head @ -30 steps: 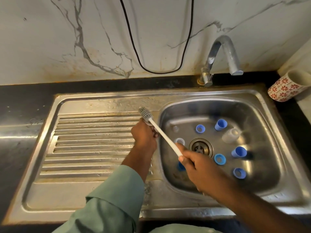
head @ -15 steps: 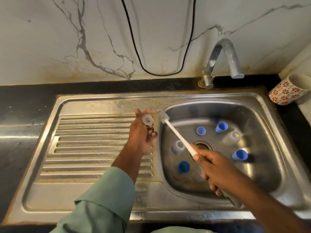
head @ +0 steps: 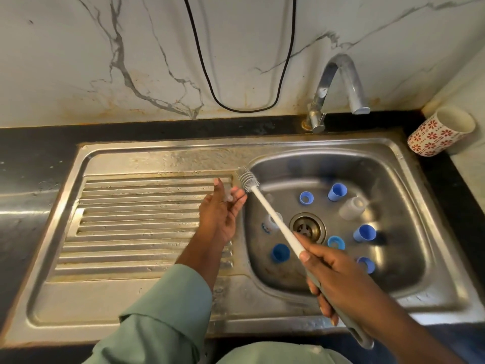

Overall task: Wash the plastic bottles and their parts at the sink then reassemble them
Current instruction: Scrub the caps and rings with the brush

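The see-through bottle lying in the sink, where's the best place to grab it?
Probably round its wide middle. The clear bottle lies tipped on its side near the drain, so fingers coming down from above can pinch both curved sides. Blue caps sit close but apart from it.

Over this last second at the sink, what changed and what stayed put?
The left hand drew the small clear part off the brush head and now holds it loosely, blurred, beside the bristles. The right hand kept its grip on the brush handle. The blue caps and clear bottle in the basin look unmoved.
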A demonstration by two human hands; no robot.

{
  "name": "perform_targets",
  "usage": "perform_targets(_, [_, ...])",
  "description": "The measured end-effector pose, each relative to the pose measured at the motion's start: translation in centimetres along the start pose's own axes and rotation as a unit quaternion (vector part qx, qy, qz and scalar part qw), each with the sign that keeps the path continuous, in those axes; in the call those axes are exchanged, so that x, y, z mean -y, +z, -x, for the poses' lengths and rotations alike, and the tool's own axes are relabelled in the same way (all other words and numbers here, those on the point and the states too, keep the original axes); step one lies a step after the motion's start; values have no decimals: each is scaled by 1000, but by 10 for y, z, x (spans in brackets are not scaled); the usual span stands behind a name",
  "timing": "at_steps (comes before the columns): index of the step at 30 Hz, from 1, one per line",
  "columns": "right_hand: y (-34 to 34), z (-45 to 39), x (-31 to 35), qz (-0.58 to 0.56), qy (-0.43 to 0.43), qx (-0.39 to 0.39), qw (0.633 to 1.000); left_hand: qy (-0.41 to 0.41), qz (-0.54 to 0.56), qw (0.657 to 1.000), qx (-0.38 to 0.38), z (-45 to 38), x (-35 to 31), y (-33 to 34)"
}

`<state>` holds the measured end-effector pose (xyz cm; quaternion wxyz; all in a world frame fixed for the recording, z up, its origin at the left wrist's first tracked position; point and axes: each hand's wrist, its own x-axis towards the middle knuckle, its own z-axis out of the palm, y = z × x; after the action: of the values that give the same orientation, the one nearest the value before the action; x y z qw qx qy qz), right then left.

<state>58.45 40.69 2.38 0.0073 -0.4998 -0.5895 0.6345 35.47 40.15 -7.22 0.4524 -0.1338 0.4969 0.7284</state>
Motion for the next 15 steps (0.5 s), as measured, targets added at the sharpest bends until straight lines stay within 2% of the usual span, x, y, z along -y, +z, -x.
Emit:
perform_targets(2, [9,1,2,33,1,22,999,17,0,998,-54,2,4,7])
perform_targets(6, [22,-5,5,67,8,31,997,29,-1,996,-79,6,3,16])
perform_targets(9, [21,-3,10,82,9,50,995,44,-10,991,-127,-1,-3,13])
perform_targets(13, [18,-13,20,81,-1,30,996,80,-35,994,-71,3,1,23])
perform_targets(15, [16,-11,22,86,-5,41,995,76,-27,994,-78,-1,-6,24])
